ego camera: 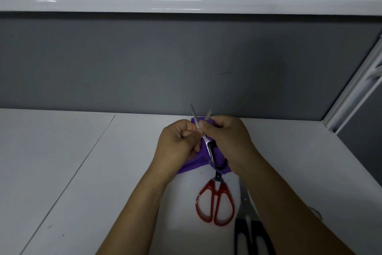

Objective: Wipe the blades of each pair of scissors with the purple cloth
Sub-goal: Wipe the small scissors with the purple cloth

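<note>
Both hands hold a small pair of scissors (210, 147) with black handles above the purple cloth (196, 163), which lies on the white table. The blades are spread apart and point away from me. My left hand (177, 145) pinches the left blade. My right hand (227, 139) grips the right blade, with cloth showing under its fingers. A red-handled pair of scissors (215, 201) lies on the table below the hands, its blades hidden under the cloth. A black-handled pair (248, 238) lies near the bottom edge, partly behind my right forearm.
The white table (72, 172) runs left and right, with a seam on its left side. A grey partition wall (165, 64) with a white rail stands right behind the hands. A white frame (351, 97) closes the right corner.
</note>
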